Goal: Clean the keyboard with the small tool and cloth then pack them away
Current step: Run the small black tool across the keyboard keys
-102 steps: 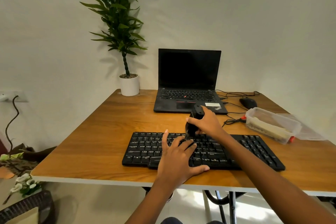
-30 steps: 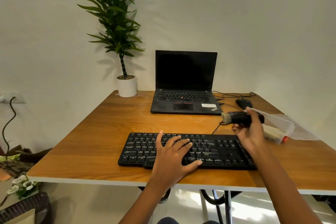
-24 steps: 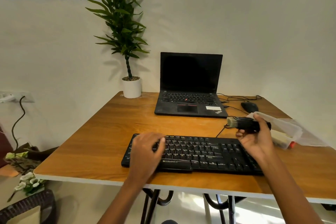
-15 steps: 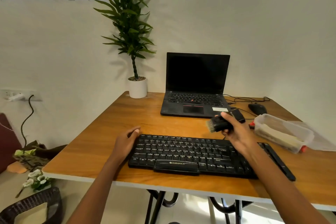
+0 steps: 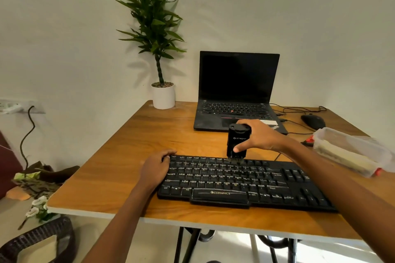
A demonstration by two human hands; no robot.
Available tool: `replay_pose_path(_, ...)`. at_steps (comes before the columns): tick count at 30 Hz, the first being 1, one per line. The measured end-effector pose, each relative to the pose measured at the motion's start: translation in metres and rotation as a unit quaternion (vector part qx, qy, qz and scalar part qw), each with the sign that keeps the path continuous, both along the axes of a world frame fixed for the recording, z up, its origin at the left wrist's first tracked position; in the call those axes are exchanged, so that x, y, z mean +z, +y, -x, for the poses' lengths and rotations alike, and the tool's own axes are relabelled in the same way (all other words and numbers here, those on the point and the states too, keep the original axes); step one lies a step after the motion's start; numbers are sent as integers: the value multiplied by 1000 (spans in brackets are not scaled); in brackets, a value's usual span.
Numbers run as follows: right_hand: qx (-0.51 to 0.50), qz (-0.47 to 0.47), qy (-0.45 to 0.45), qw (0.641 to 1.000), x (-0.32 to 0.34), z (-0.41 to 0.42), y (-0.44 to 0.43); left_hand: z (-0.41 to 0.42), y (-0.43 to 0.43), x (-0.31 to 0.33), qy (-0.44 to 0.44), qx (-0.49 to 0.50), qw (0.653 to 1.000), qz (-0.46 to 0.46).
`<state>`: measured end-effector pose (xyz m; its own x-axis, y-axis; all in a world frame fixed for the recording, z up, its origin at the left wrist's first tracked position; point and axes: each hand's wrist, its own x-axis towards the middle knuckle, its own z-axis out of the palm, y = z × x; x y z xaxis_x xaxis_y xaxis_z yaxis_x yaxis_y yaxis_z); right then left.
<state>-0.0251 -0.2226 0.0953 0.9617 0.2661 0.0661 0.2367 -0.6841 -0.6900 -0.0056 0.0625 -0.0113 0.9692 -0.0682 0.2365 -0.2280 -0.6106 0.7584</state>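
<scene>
The small brush tool (image 5: 237, 143) is gripped upright by the right hand (image 5: 260, 136), thumb on its front face and fingers wrapped behind. Its bristles are set on the top key row of the black keyboard (image 5: 245, 179), which lies near the front edge of the wooden table (image 5: 132, 156). The keyboard's left end is held by the left hand (image 5: 155, 168), fingers curled over the far corner; a clear plastic container (image 5: 350, 151) is placed to its right and an open laptop (image 5: 237, 92) behind it.
</scene>
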Motion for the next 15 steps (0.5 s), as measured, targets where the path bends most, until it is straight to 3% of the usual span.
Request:
replay_pose_path(9,24,-34,68,997,-5,1,-3,-7,1,-5,3,11,1000,-12)
replay_pose_path(15,22,-36,44,998,-11,-7,3,-7,3,-5,-2,4,1000,-28)
